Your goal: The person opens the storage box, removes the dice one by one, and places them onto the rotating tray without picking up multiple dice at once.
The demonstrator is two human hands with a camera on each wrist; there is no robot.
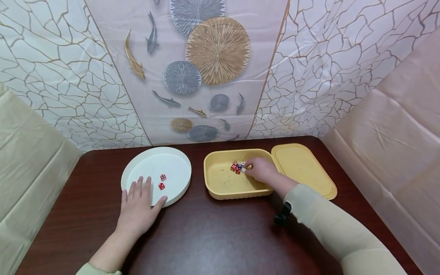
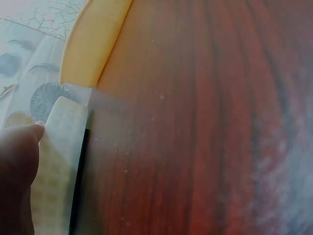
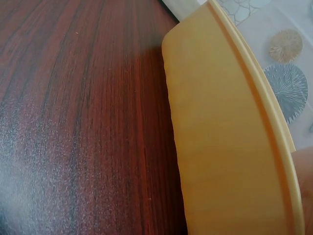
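My left hand point(image 1: 136, 214) rests over the near left rim of a round white tray point(image 1: 137, 164), fingers spread and straight, with the thumb at the front edge. Two red dice point(image 1: 162, 186) with white dots lie on the tray to the right of those fingers. My right hand point(image 1: 262, 170) reaches into a yellow rectangular box point(image 1: 220, 191), thumb and fingertips pinching at a white die point(image 1: 244, 169). Beside the fingertips sits a small cluster of red dice point(image 1: 234, 166) and a blue die point(image 1: 239, 166). In the right wrist view the yellow box's outer wall point(image 3: 220, 122) hides most of that hand.
A yellow lid point(image 1: 302, 168) lies at the right of the box, against its rim. Both containers stand toward the back of the dark brown wooden table point(image 1: 206, 236). Patterned cloth point(image 1: 220, 114) hangs behind it, and pale cloth flanks the sides.
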